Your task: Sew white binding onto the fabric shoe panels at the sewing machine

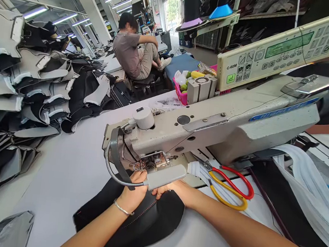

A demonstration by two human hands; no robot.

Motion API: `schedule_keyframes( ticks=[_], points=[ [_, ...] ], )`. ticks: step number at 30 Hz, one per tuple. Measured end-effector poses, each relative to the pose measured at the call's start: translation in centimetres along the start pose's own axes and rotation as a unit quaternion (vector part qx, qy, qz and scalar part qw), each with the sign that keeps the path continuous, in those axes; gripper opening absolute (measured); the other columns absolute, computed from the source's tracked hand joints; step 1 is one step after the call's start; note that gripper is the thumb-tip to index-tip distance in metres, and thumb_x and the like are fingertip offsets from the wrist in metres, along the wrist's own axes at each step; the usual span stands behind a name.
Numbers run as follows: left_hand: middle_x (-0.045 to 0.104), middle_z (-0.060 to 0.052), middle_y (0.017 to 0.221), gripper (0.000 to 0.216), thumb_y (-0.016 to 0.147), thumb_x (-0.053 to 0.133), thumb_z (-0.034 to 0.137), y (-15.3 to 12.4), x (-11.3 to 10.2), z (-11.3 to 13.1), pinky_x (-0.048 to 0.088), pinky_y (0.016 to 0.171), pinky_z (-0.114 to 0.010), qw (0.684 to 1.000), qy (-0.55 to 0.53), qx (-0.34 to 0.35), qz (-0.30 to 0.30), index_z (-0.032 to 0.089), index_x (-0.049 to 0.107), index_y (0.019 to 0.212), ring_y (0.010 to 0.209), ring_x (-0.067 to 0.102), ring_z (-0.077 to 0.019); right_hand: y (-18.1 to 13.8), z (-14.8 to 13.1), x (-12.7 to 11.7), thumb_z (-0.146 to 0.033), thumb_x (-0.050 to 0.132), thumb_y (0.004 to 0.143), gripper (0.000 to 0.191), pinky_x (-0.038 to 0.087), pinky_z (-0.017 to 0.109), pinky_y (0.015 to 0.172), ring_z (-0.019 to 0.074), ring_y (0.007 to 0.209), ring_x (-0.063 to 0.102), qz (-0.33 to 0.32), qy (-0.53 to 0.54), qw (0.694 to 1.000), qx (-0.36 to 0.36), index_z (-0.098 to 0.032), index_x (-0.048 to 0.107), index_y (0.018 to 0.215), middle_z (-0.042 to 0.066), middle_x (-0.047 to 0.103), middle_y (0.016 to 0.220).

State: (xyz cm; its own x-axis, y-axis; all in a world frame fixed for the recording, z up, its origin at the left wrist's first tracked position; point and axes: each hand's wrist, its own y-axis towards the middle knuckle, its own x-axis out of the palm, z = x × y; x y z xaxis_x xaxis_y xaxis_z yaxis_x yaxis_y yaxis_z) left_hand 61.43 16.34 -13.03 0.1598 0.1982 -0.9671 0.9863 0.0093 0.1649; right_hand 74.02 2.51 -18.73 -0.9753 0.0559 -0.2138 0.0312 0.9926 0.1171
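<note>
A black stitched leather piece (pixel 141 220) lies on the white table under the head of a grey sewing machine (pixel 212 121). My left hand (pixel 132 193) rests on the piece just in front of the needle area, fingers curled down onto it. My right hand (pixel 175 188) presses the same piece from the right, partly hidden behind the machine's lamp (pixel 166 176) on its flexible neck. Both hands pinch the material close to the presser foot (pixel 149 163).
Two pairs of scissors, red-handled (pixel 233 181) and yellow-handled (pixel 227 198), lie right of the machine beside white strap (pixel 308 187). Grey-black cut pieces (pixel 23 83) are piled along the left. A control panel (pixel 286 46) stands behind. A seated person (pixel 133 52) is at the back.
</note>
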Motion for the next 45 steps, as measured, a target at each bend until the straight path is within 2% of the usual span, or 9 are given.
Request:
schedule_keyframes(
  ticks=[5, 13, 15, 17, 20, 25, 30, 37, 45],
  points=[
    [0.06, -0.004, 0.077, 0.027, 0.077, 0.036, 0.004, 0.0, -0.2, 0.9, 0.048, 0.073, -0.029, 0.998, 0.051, 0.015, 0.018, 0.016, 0.06, 0.077, 0.081, 0.056, -0.0185, 0.2, 0.5, 0.4, -0.031, 0.056, 0.076, 0.018, 0.039, 0.027, 0.087, 0.0177, 0.094, 0.055, 0.006, -0.071, 0.996, -0.047, -0.018, 0.067, 0.082, 0.001, 0.063, 0.098],
    [0.059, -0.007, 0.073, 0.026, 0.076, 0.036, 0.004, 0.3, 0.1, 1.1, 0.048, 0.069, -0.032, 0.996, 0.075, 0.037, 0.017, 0.013, 0.059, 0.075, 0.074, 0.056, -0.0193, 1.0, -1.3, 1.3, -0.027, 0.053, 0.08, 0.017, 0.04, 0.028, 0.079, 0.0165, 0.083, 0.057, 0.06, -0.22, 0.968, -0.107, -0.017, 0.067, 0.079, 0.003, 0.065, 0.081],
    [0.059, -0.007, 0.072, 0.026, 0.077, 0.035, 0.004, 0.1, -0.1, 0.5, 0.048, 0.068, -0.03, 0.993, 0.08, 0.073, 0.039, 0.013, 0.06, 0.075, 0.073, 0.057, -0.0183, 0.8, -2.0, 0.8, -0.025, 0.05, 0.082, 0.019, 0.04, 0.028, 0.079, 0.0171, 0.089, 0.056, 0.039, -0.219, 0.967, -0.126, -0.017, 0.067, 0.084, 0.005, 0.064, 0.087],
    [0.061, -0.008, 0.076, 0.028, 0.078, 0.034, 0.004, -0.1, -0.4, -0.4, 0.048, 0.068, -0.03, 0.989, 0.078, 0.104, 0.07, 0.014, 0.061, 0.076, 0.073, 0.057, -0.018, 0.5, -2.6, 0.2, -0.022, 0.049, 0.082, 0.02, 0.039, 0.028, 0.084, 0.0173, 0.1, 0.053, -0.022, -0.201, 0.97, -0.138, -0.017, 0.066, 0.092, 0.006, 0.063, 0.098],
    [0.063, -0.006, 0.077, 0.031, 0.08, 0.034, 0.005, -0.2, -0.7, -2.1, 0.047, 0.07, -0.03, 0.989, 0.061, 0.09, 0.098, 0.017, 0.063, 0.084, 0.074, 0.058, -0.0174, 0.2, -3.1, -0.4, -0.016, 0.055, 0.075, 0.024, 0.033, 0.029, 0.095, 0.0172, 0.11, 0.047, -0.121, -0.164, 0.967, -0.15, -0.015, 0.064, 0.097, 0.007, 0.058, 0.111],
    [0.062, -0.003, 0.071, 0.034, 0.081, 0.032, 0.007, -0.1, -0.2, -3.3, 0.047, 0.069, -0.027, 0.996, -0.018, 0.057, 0.073, 0.019, 0.064, 0.086, 0.072, 0.058, -0.0147, 0.4, -2.8, 0.8, -0.013, 0.052, 0.076, 0.023, 0.03, 0.029, 0.099, 0.0174, 0.113, 0.045, -0.124, -0.195, 0.958, -0.167, -0.012, 0.064, 0.096, 0.009, 0.058, 0.11],
    [0.059, -0.005, 0.07, 0.029, 0.082, 0.033, 0.01, -0.6, 0.2, -1.9, 0.046, 0.064, -0.027, 0.993, -0.012, 0.102, 0.052, 0.016, 0.061, 0.077, 0.069, 0.056, -0.0149, 1.0, -3.0, 3.8, -0.01, 0.044, 0.081, 0.035, 0.022, 0.035, 0.105, 0.0187, 0.122, 0.034, -0.07, -0.307, 0.936, -0.158, -0.011, 0.053, 0.115, 0.01, 0.048, 0.123],
    [0.059, -0.004, 0.071, 0.026, 0.078, 0.036, 0.006, -0.6, 0.3, -1.1, 0.045, 0.07, -0.027, 0.997, -0.015, 0.06, 0.047, 0.016, 0.059, 0.072, 0.07, 0.054, -0.0135, 4.2, -3.2, 8.0, -0.037, 0.066, 0.066, 0.062, 0.018, 0.043, 0.105, 0.0295, 0.125, 0.025, -0.005, -0.413, 0.908, -0.077, -0.006, 0.048, 0.117, 0.019, 0.039, 0.129],
    [0.059, -0.002, 0.069, 0.022, 0.074, 0.042, 0.005, -0.1, 0.8, -1.5, 0.045, 0.072, -0.028, 0.992, -0.093, 0.005, 0.079, 0.018, 0.059, 0.07, 0.066, 0.054, -0.0141, 7.1, -4.0, 9.9, -0.037, 0.055, 0.077, 0.044, 0.034, 0.044, 0.096, 0.0301, 0.12, 0.032, 0.014, -0.438, 0.898, 0.042, -0.017, 0.051, 0.116, 0.009, 0.038, 0.132]
  ],
)
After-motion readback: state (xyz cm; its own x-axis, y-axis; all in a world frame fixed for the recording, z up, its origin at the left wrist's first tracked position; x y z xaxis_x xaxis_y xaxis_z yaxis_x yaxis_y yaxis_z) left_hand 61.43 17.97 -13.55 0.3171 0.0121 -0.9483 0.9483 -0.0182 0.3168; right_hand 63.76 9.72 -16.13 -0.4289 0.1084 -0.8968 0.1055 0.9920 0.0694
